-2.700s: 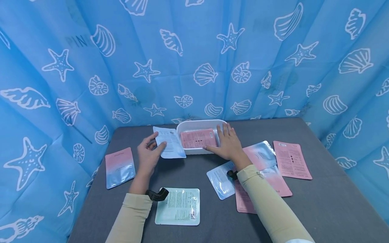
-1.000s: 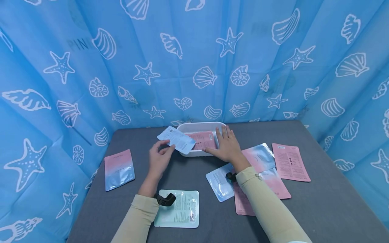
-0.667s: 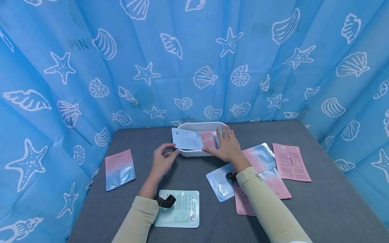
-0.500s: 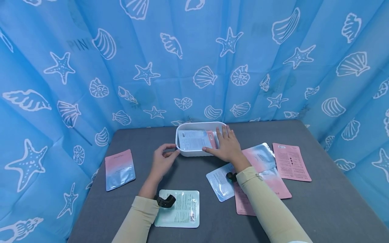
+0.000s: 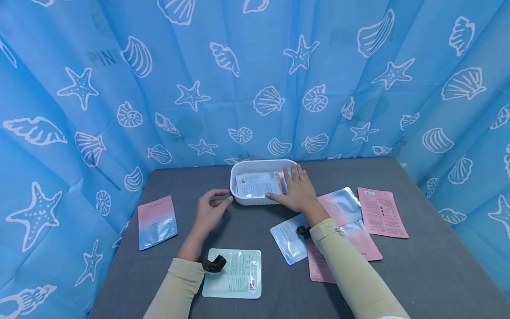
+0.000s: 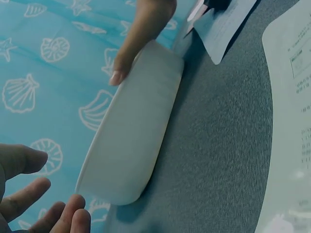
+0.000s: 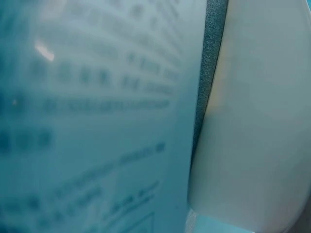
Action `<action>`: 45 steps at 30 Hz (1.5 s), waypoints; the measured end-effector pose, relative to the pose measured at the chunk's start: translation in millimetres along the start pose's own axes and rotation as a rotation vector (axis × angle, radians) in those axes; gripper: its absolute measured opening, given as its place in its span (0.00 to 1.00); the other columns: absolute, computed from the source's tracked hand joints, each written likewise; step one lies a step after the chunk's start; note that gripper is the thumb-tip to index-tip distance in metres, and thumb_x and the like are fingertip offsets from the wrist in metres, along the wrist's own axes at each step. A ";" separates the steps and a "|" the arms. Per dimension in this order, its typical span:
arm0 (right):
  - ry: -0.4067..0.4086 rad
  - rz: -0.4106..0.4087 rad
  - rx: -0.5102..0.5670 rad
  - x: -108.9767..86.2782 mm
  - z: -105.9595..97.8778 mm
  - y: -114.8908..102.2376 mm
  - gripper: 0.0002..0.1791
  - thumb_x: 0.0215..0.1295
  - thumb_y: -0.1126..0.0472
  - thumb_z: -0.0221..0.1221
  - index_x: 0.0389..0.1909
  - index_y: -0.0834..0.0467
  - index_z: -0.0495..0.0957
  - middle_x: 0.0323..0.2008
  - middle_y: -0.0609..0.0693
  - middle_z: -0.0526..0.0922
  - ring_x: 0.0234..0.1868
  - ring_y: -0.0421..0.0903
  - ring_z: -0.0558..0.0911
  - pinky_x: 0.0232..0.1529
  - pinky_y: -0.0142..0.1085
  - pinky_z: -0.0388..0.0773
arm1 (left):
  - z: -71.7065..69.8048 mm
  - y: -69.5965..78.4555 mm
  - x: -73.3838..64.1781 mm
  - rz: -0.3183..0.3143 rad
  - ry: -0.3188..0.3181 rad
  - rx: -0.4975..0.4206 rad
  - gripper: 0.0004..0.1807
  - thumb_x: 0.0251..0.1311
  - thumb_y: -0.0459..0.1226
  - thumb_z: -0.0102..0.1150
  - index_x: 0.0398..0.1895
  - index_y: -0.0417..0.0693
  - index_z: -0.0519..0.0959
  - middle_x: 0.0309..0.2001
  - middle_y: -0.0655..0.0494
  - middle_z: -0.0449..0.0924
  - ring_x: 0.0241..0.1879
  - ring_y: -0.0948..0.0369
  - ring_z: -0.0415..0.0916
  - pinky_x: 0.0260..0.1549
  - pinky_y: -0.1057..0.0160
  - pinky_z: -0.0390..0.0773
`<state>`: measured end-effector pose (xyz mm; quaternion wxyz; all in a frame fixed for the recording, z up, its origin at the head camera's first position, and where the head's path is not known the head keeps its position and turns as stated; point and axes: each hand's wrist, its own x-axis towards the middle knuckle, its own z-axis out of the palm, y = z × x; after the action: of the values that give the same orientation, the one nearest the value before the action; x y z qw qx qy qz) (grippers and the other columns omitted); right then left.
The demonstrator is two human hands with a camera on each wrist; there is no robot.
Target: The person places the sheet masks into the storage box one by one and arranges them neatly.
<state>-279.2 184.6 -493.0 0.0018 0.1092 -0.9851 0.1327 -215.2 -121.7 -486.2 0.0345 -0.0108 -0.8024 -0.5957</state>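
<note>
While the right hand [image 5: 295,192] lies spread over the right end of the white tray [image 5: 255,201], its thumb at the near rim, the left hand [image 5: 210,210] holds nothing, its thumb and fingers apart beside the tray's near left corner; whether a fingertip touches it, I cannot tell. Inside the tray, a light-blue packet [image 5: 255,184] overlaps a pink packet [image 5: 278,178] showing at right. Nearer on the table [image 5: 283,292] lies a green packet [image 5: 239,281], with a pink-and-blue packet [image 5: 157,223] at left.
</note>
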 end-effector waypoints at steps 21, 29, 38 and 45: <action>-0.002 -0.003 -0.003 -0.6 -3.6 -2.0 0.69 0.61 0.15 0.49 0.86 0.60 0.42 0.87 0.64 0.38 0.88 0.62 0.37 0.86 0.57 0.36 | -63.7 -18.4 -7.7 -0.044 0.058 0.061 0.23 0.74 0.50 0.65 0.65 0.48 0.81 0.67 0.48 0.77 0.62 0.47 0.81 0.47 0.70 0.80; -0.005 -0.006 -0.009 0.1 -2.7 -1.8 0.69 0.61 0.15 0.49 0.87 0.59 0.41 0.87 0.64 0.37 0.88 0.62 0.37 0.86 0.57 0.36 | -97.3 -23.4 -14.2 -0.097 0.122 0.084 0.28 0.73 0.55 0.64 0.67 0.50 0.79 0.68 0.48 0.76 0.62 0.50 0.80 0.45 0.75 0.79; -0.010 0.007 -0.011 -0.7 -2.0 0.0 0.69 0.61 0.14 0.49 0.87 0.59 0.40 0.87 0.64 0.36 0.88 0.62 0.36 0.86 0.58 0.36 | -129.2 -25.0 -16.0 -0.132 0.242 0.139 0.30 0.73 0.57 0.62 0.67 0.48 0.79 0.67 0.46 0.77 0.60 0.54 0.78 0.45 0.77 0.77; -0.007 0.001 -0.013 0.5 -0.8 -0.7 0.70 0.61 0.14 0.48 0.87 0.59 0.39 0.87 0.63 0.36 0.88 0.62 0.36 0.86 0.58 0.36 | -141.7 -29.1 -23.4 -0.218 0.367 0.136 0.31 0.75 0.54 0.60 0.71 0.45 0.76 0.70 0.44 0.74 0.69 0.49 0.71 0.66 0.52 0.76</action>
<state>-279.6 184.0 -492.0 -0.0010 0.1092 -0.9860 0.1258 -187.6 -265.1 -474.8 0.1161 0.1871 -0.8175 -0.5321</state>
